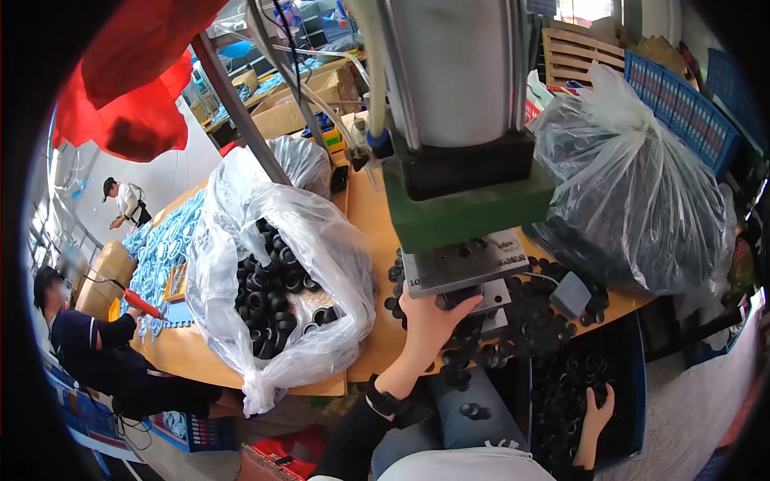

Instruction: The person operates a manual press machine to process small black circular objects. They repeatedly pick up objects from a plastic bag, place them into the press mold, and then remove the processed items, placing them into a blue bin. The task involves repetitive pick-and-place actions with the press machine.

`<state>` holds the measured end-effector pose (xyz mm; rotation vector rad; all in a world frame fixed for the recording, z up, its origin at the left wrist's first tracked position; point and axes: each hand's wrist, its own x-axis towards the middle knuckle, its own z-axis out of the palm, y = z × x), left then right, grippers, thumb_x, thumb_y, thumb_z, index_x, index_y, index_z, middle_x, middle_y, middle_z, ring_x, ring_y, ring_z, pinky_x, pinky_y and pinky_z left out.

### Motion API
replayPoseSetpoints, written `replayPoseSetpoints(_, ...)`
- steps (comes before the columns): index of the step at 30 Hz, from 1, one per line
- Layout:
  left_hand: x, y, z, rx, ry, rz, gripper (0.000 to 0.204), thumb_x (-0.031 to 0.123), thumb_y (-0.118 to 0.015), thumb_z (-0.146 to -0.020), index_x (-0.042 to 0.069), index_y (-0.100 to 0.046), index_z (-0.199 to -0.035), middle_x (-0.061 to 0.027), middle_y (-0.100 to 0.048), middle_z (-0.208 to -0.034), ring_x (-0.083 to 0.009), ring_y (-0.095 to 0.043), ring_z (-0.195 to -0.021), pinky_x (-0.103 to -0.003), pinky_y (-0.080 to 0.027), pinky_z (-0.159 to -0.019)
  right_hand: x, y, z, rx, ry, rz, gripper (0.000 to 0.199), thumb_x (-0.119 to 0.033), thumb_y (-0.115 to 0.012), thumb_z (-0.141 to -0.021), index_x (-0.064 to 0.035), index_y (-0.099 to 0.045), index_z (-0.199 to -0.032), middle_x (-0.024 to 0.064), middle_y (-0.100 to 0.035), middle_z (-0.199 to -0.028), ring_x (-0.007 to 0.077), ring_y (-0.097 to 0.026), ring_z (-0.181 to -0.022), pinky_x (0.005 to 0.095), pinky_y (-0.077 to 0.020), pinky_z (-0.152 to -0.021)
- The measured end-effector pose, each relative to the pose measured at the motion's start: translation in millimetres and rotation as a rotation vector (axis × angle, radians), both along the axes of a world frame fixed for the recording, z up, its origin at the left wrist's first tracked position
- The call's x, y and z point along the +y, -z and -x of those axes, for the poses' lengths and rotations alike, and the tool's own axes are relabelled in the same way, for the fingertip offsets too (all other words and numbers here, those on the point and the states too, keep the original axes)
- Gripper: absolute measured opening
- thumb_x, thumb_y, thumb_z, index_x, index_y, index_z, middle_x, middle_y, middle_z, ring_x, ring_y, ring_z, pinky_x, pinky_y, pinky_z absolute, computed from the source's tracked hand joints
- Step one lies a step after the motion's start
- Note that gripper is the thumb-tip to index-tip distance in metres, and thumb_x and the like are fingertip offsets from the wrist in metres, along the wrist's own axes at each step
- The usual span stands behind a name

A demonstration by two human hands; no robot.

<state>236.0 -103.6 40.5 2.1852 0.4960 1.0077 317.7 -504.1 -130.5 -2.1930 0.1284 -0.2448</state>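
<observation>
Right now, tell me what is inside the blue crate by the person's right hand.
Loose, small black parts lie inside the blue crate, some visibly ring-shaped. The right hand hides a patch, and whatever lies beneath the top layer is covered.

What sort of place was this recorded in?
Likely a small factory workshop: there's a press, an open bag of black parts, and a co-worker near piled blue pieces.

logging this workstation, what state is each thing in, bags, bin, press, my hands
Left hand, curled around a black part
Right hand, at the blue bin, grip unclear
Press, upper plate above the left hand
Blue bin, open, dark pieces inside
Front left bag, open
Right bag, gathered at the top
</observation>
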Motion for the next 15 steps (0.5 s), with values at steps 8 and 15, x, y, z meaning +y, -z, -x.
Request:
replayPoseSetpoints(8, -2, -7, 5, 0.121, 0.066, -0.108, 0.058, 0.036, -0.082, -0.064, 0.011, -0.061, -0.112, -0.0089, -0.061, -0.110, -0.0300, -0.053, -0.105, -0.043, -0.035, -0.090, 44, -5, -48, -0.142, -0.405, 0.434, 0.083, -0.036, -0.070, -0.076, -0.0009, -0.031, -0.141, 0.0189, -0.033, -0.145, 0.0437, -0.029, -0.132, 0.0460, -0.0277, -0.106)
replayPoseSetpoints(15, 10, -25, 52, 0.080, 0.100, -0.049, 0.068, 0.028, -0.085, -0.062, 0.004, -0.055, -0.118, -0.0152, -0.054, -0.120, -0.0336, -0.051, -0.110, -0.042, -0.040, -0.092, 185, -83, -119, -0.512, -0.757, 0.533, 0.048, -0.024, -0.058, -0.088, 0.0013, -0.049, -0.127, 0.0146, -0.045, -0.138, 0.0320, -0.036, -0.132, 0.0458, -0.0258, -0.108)
